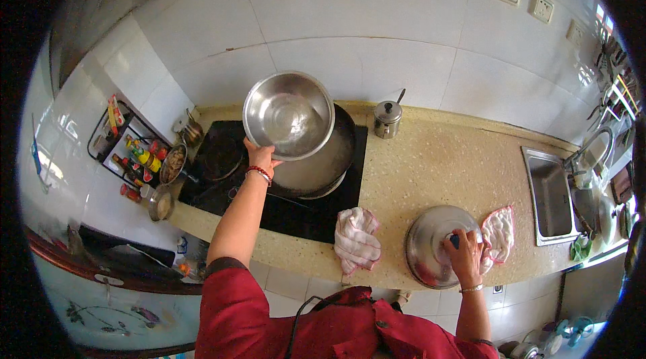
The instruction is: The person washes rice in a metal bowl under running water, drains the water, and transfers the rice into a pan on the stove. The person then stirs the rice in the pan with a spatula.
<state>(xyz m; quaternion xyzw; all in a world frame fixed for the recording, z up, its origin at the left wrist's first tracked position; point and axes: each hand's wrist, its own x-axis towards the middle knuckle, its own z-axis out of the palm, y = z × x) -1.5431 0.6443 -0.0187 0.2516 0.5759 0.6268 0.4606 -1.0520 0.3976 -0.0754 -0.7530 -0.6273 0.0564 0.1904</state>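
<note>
My left hand (261, 158) grips the near rim of a stainless steel bowl (288, 114), held tilted over a large dark pan (340, 142). Cloudy, pale liquid shows in the pan, which sits on the black cooktop (313, 221). Part of the pan is hidden behind the bowl. At the right, my right hand (465, 250) holds the dark knob of a domed metal lid (429, 238) at the counter's front edge. One white cloth with a pink border (357, 239) lies left of the lid, and a similar cloth (499, 233) lies right of it.
A small lidded metal pot (388, 119) stands near the tiled wall. At the far right is a steel sink (551, 197) with a faucet (588, 149). A black rack (108, 157) with condiment bottles (146, 157) and a bowl of food (174, 163) are at the left.
</note>
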